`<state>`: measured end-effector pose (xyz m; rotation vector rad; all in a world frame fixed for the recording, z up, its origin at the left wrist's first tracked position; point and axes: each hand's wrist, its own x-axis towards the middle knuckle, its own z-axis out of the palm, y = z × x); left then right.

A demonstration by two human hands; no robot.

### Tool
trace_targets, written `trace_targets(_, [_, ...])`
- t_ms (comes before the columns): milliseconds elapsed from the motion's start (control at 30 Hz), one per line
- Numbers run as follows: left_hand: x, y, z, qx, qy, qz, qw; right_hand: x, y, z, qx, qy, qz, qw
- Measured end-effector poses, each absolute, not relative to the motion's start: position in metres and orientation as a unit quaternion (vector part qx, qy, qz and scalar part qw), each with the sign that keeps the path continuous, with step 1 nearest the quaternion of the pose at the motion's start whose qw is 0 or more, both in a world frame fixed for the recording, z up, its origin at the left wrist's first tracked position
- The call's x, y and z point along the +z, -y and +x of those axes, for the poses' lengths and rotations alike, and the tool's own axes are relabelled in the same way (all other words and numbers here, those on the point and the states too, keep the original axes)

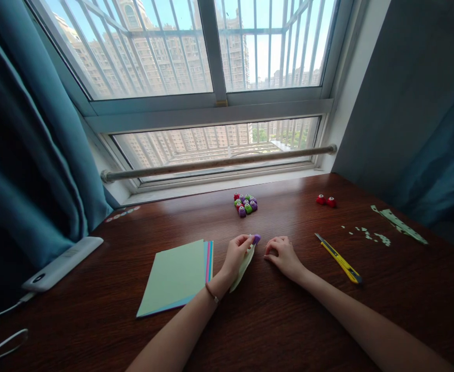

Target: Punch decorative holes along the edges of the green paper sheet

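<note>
My left hand (237, 258) is closed on a strip of pale green paper (245, 268) and a small purple craft punch (256, 239) at the strip's upper end. Just to the right, my right hand (284, 256) rests low over the table with its fingers curled in; whether anything is between them cannot be made out. Beyond both hands stands a cluster of red, green and purple craft punches (246, 204). A stack of coloured paper (176, 279), pale green on top, lies left of my left hand. To the right of my right hand is a yellow utility knife (339, 258).
Two red craft punches (326, 201) stand at the back right. Small paper bits (368, 234) and a punched green strip (401, 225) lie near the right edge. A white power strip (64, 263) with a cable is at the left, by the blue curtain (56, 129).
</note>
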<state>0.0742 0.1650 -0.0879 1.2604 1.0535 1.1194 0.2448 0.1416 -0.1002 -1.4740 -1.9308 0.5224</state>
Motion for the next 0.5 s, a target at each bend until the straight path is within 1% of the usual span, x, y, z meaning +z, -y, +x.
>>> trace_targets(300, [-0.085, -0.16, 0.077, 0.465, -0.447, 0.546, 0.534, -0.091, -0.133, 0.242, 0.164, 0.798, -0.511, 0.276])
trace_targets(433, [-0.084, -0.159, 0.077, 0.466, -0.45, 0.546, 0.531, -0.085, -0.137, 0.247, 0.147, 0.804, -0.51, 0.269])
trace_targets(500, [-0.084, -0.158, 0.078, 0.467, -0.452, 0.545, 0.529, -0.077, -0.147, 0.261, 0.146, 0.788, -0.528, 0.281])
